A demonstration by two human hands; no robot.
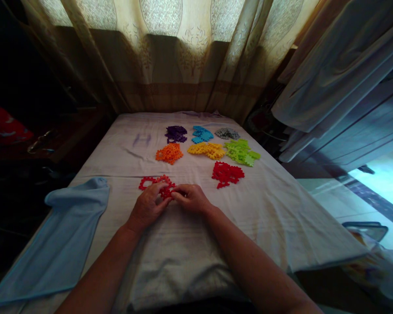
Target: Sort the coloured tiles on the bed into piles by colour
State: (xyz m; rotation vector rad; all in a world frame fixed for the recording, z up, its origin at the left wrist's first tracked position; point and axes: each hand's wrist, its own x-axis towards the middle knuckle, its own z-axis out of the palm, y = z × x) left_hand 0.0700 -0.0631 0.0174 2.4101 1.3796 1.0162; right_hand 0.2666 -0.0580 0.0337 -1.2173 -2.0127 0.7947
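Red plastic interlocking pieces (166, 192) with toothed edges are pinched between my two hands near the middle of the cloth-covered table. My left hand (149, 205) curls round their left side, thumb and fingers on the edge. From the right, my right hand (192, 198) grips the same pieces with thumb and forefinger; its other fingers are folded in. A square red frame piece (147, 183) lies just beyond my left fingers and seems to touch the held pieces. How the held pieces join is partly hidden by my fingers. Further right lies a pile of red pieces (227, 173).
Behind are piles of orange (169, 153), yellow (207, 150), green (242, 152), purple (176, 134), blue (201, 134) and grey pieces (227, 133). A light blue cloth (68, 235) hangs over the table's left edge. Curtains (183, 65) close off the back.
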